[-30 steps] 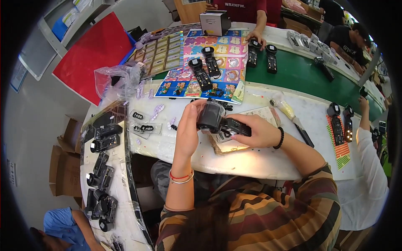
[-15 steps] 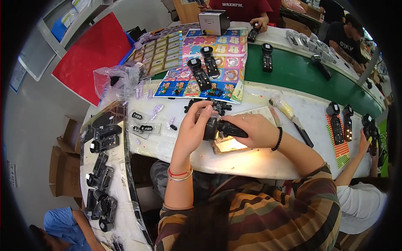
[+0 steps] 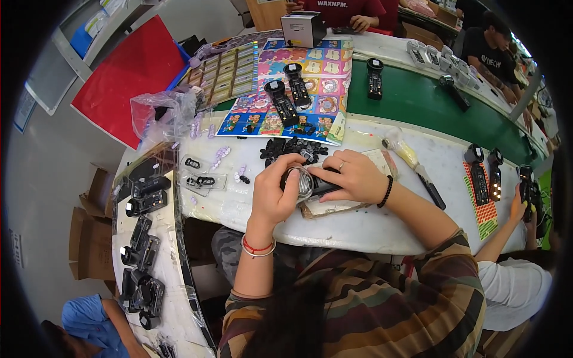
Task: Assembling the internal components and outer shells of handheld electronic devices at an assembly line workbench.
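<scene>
Between my hands is a black flashlight [image 3: 324,186] with a wide round head that shows a shiny, silvery face. My left hand [image 3: 276,194] curls round the head, thumb on its near side. Around the black handle, my right hand [image 3: 361,178] is closed, with its fingertips near the head; part of the handle is hidden under the fingers. Just beyond my hands lies a pile of small black parts [image 3: 280,148]. Beneath the flashlight is a worn, pale board [image 3: 316,209] on the white table.
Two similar black devices [image 3: 282,104] rest on a colourful printed sheet [image 3: 331,89]. A brush-like tool [image 3: 421,170] lies right, clear trays [image 3: 206,181] left. More devices [image 3: 146,197] line the left table. A green belt [image 3: 412,98] runs behind; co-workers sit around, one hand [image 3: 518,206] at right.
The flashlight has turned so its head's shiny face shows, and the bright glow on the board is gone. My right hand has shifted slightly. Across the table, a co-worker's hand has lowered a black device.
</scene>
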Demonstrator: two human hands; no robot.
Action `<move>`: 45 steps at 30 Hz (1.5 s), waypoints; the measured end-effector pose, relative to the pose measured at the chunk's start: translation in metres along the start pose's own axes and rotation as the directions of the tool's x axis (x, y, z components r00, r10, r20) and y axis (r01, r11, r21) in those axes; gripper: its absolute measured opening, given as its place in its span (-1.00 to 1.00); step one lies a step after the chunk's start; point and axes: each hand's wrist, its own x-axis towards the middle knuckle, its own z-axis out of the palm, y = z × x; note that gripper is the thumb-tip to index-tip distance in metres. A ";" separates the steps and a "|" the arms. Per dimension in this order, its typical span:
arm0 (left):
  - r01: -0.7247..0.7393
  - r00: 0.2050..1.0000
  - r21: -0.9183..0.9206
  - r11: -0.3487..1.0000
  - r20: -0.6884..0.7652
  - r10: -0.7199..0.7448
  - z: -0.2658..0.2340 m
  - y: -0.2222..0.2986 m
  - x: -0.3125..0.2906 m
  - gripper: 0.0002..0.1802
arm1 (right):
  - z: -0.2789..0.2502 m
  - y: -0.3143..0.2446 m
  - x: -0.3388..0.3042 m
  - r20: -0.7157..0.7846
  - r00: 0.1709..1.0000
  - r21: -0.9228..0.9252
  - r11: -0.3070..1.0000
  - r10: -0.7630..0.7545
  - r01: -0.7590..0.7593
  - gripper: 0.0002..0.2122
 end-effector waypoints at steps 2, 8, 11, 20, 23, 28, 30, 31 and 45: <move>0.001 1.000 -0.038 0.999 -0.017 -0.002 0.002 -0.006 -0.003 -0.76 | 0.003 0.000 0.000 -0.004 1.000 -0.004 1.000 -0.003 0.003 -0.46; 0.071 0.997 -0.103 0.992 -0.010 -0.073 0.003 -0.024 -0.013 -0.76 | 0.014 -0.001 -0.003 0.059 0.998 -0.008 1.000 0.029 -0.029 -0.45; 0.077 0.997 -0.109 0.991 0.004 -0.077 0.002 -0.034 -0.018 -0.76 | 0.015 -0.003 -0.001 0.125 0.991 -0.015 0.998 0.054 -0.053 -0.43; -0.135 0.991 0.024 0.991 0.008 0.135 -0.005 -0.030 -0.022 -0.76 | 0.013 -0.018 0.000 0.249 0.967 -0.144 0.989 0.058 -0.022 -0.44; 0.225 0.974 -0.150 0.963 0.058 -0.219 -0.005 -0.033 -0.009 -0.73 | 0.009 0.004 0.016 0.289 0.951 0.151 0.975 0.115 -0.164 -0.47; 0.024 0.999 -0.084 0.996 -0.024 -0.026 -0.001 -0.040 -0.030 -0.70 | 0.017 -0.007 0.007 0.191 0.977 0.103 0.988 0.097 -0.118 -0.41; 0.100 0.988 -0.179 0.979 -0.100 -0.119 0.005 -0.035 -0.032 -0.71 | 0.017 -0.002 0.010 0.219 0.965 0.177 0.967 0.144 -0.185 -0.47; 0.179 0.959 -0.284 0.942 -0.162 -0.232 0.006 -0.033 -0.034 -0.71 | 0.018 -0.001 0.010 0.230 0.959 0.225 0.950 0.167 -0.219 -0.49; 0.365 0.927 -0.590 0.720 0.157 -0.341 0.045 0.006 -0.051 -0.13 | 0.049 -0.035 0.003 0.464 0.683 0.874 -0.418 0.563 -0.249 -0.61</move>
